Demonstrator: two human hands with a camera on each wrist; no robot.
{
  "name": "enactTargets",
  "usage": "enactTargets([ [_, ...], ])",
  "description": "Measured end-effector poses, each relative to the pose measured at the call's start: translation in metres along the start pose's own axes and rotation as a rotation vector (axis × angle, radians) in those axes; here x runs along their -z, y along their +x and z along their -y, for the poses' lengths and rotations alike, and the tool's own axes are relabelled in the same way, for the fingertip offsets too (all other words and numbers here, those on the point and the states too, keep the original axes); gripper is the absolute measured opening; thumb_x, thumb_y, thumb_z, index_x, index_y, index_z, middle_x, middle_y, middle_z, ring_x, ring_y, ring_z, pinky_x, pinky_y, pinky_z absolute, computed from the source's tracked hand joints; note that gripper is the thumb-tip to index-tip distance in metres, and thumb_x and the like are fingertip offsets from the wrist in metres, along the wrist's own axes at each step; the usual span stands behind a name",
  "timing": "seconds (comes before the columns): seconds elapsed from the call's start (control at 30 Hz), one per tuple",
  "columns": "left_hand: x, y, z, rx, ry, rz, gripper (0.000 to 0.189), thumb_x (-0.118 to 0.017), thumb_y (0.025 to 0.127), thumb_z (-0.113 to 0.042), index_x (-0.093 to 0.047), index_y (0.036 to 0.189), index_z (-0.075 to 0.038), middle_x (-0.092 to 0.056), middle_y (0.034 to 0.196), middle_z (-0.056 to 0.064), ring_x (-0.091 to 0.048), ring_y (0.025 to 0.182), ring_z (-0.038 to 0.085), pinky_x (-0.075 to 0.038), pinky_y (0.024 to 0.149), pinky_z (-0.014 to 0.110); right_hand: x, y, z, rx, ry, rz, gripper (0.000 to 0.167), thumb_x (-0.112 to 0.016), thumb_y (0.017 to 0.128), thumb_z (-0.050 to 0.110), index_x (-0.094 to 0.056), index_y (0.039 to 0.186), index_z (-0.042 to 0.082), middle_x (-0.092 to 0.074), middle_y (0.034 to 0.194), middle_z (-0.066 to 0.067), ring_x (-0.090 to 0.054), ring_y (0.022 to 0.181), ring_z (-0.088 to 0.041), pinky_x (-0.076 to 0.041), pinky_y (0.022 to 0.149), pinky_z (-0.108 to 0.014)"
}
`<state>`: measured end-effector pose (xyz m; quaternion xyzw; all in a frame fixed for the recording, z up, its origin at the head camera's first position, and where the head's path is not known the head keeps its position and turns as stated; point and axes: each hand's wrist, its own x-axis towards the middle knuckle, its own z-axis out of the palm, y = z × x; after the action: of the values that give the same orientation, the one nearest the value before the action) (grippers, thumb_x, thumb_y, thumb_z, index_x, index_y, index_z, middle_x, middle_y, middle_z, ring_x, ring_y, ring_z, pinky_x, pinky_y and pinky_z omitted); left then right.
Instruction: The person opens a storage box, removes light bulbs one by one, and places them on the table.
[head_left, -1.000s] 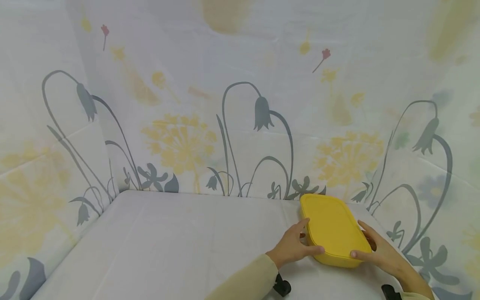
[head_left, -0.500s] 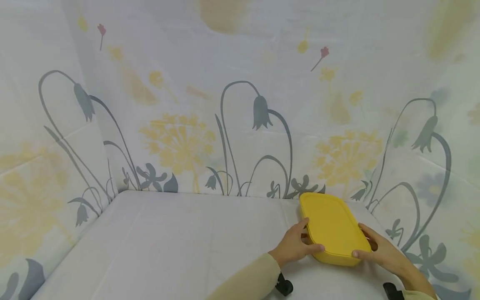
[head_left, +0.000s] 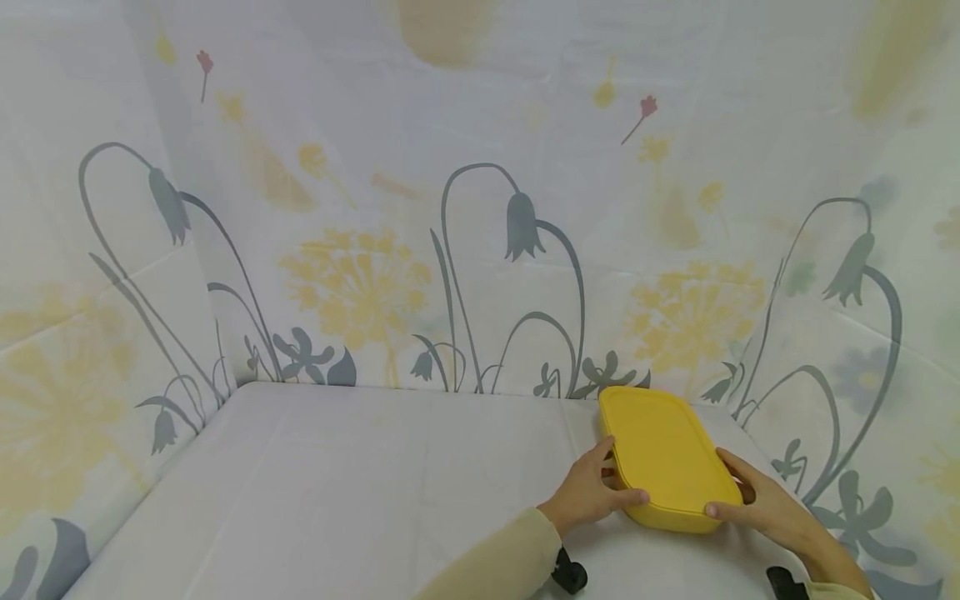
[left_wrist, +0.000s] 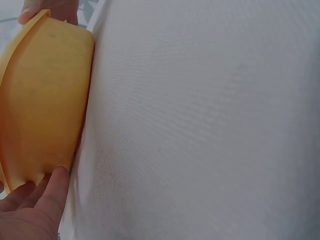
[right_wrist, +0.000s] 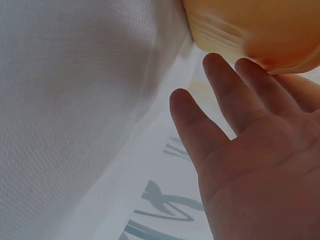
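In the head view's lower right, the left hand [head_left: 587, 493] and right hand [head_left: 772, 510] grip opposite sides of a smooth, round-cornered yellow box [head_left: 667, 454] on finely woven white cloth [head_left: 337, 492]; behind hangs a creased, flower-printed curtain [head_left: 345, 92].

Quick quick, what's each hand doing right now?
Left hand: holding the yellow box near one corner, with thumb and fingers.
Right hand: holding the same box near another corner.

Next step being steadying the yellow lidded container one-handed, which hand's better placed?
Probably the left hand: its fingers touch the side of the yellow lidded container, whereas at least one finger of the right hand stands clear.
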<state>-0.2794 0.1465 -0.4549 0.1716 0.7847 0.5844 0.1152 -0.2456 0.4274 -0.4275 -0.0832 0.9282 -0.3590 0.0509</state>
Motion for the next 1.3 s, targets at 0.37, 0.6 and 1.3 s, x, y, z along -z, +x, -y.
enactTargets([
  [0.37, 0.003, -0.002, 0.0, 0.01, -0.053, 0.0, 0.091, -0.084, 0.073, -0.033, -0.034, 0.148, -0.021, -0.047, 0.134, -0.014, -0.055, 0.112, 0.005, -0.049, 0.091, 0.021, -0.002, 0.002, -0.002, 0.031, 0.07, 0.0, 0.09, -0.067, 0.088, 0.024, -0.01, 0.149, -0.008, -0.022, 0.147, -0.036, -0.051, 0.118, -0.042, -0.047, 0.078, -0.016],
  [0.6, 0.015, -0.006, 0.004, 0.011, -0.043, -0.006, 0.091, -0.084, 0.073, -0.035, -0.035, 0.148, -0.021, -0.048, 0.134, -0.014, -0.055, 0.113, 0.007, -0.051, 0.09, 0.022, -0.01, 0.008, 0.002, 0.006, 0.098, 0.022, 0.094, -0.068, 0.087, 0.026, -0.006, 0.15, -0.006, -0.015, 0.15, -0.035, -0.048, 0.121, -0.043, -0.048, 0.079, -0.018],
  [1.3, 0.048, -0.012, 0.021, -0.018, -0.05, -0.014, 0.095, -0.084, 0.073, -0.036, -0.031, 0.15, -0.019, -0.047, 0.137, -0.007, -0.055, 0.114, 0.011, -0.049, 0.093, 0.024, -0.038, 0.023, 0.029, -0.002, 0.044, -0.042, 0.099, -0.072, 0.084, 0.036, -0.012, 0.15, -0.005, -0.021, 0.151, -0.031, -0.044, 0.126, -0.044, -0.05, 0.09, -0.032],
])
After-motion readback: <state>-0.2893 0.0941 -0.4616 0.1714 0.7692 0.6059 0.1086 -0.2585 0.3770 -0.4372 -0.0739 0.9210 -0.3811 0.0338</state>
